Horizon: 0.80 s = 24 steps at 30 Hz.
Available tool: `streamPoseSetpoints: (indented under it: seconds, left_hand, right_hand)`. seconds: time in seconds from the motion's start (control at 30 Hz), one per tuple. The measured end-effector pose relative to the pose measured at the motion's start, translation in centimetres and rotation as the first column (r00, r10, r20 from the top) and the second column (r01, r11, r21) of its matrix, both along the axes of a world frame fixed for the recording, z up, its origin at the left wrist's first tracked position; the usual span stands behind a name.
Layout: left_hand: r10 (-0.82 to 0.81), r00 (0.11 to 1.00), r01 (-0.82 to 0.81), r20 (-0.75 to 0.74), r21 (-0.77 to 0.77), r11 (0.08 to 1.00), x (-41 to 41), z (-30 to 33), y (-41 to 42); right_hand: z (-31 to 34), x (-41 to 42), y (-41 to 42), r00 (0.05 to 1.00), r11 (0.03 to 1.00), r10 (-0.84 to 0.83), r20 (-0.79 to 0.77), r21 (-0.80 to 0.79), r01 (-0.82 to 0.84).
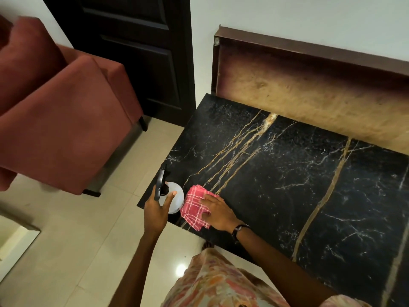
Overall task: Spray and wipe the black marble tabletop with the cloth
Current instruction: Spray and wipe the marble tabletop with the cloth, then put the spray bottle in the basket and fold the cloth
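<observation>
One crumpled red-checked cloth [195,207] on gold-veined black tabletop [287,185].

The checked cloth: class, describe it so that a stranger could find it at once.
Start at the black marble tabletop with gold veins and go to its near left corner. There the right hand presses a crumpled cloth beside a white spray bottle. Only the cloth is pink-and-white checked.

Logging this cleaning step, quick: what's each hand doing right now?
Left hand: closed around the spray bottle at the tabletop's corner.
Right hand: open, flat on the pink checked cloth, pressing it to the marble.
</observation>
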<state>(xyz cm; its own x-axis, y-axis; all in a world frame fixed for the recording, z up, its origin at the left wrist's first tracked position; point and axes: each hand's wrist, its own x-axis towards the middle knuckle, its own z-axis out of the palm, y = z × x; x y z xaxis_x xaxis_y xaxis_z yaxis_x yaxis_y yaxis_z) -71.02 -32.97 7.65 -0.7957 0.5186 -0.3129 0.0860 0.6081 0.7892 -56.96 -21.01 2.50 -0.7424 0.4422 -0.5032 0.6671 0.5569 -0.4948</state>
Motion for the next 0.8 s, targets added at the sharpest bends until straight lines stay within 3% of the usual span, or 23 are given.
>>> streamPoseSetpoints:
  seconds: [0.23,0.47,0.67,0.8]
  left_hand:
    - [-0.028,0.979,0.017,-0.203,-0.058,0.998,2.4,1.8,1.2]
    - [-0.025,0.956,0.042,-0.293,0.049,0.998,9.0,5.5,3.0]
    - [-0.130,0.966,0.164,-0.221,0.145,0.976,18.7,8.2,5.4]
    - [-0.229,0.941,0.282,-0.251,0.202,0.938,26.0,9.5,6.7]
  right_hand:
    - [1.6,2.6,0.3,0.986,0.992,-0.109,-0.124,-0.076,0.100]
    - [4.1,9.7,-0.1,0.923,0.967,-0.250,-0.293,-0.114,0.226]
    - [7.0,17.2,0.1,0.795,0.911,-0.412,-0.446,-0.190,0.365]
    - [8.6,22.6,0.2,0.657,0.870,-0.480,-0.581,-0.219,0.442]
